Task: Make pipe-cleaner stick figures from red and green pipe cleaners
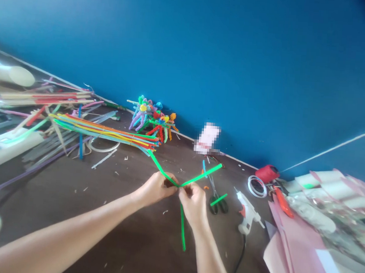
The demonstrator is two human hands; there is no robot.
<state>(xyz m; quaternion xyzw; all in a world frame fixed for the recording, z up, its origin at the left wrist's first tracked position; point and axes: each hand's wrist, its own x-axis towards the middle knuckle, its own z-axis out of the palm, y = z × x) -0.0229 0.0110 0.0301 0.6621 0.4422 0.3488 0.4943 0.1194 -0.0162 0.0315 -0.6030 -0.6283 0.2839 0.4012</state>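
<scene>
My left hand [156, 189] and right hand [193, 205] are both pinching a green pipe cleaner [202, 175] at its twist, holding it above the counter [133, 240]; its ends are sticking out three ways; scissors [218, 204] are lying just beyond my right hand, beside a glue gun [246, 210]; a bundle [102, 133] of colored pipe cleaners is lying farther left, near pipe-cleaner figures [152, 120] leaning against the blue wall [237, 53].

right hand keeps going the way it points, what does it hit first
Past the green pipe cleaner in the right hand, probably the pile of pipe cleaner figures, though depth is unclear.
</scene>
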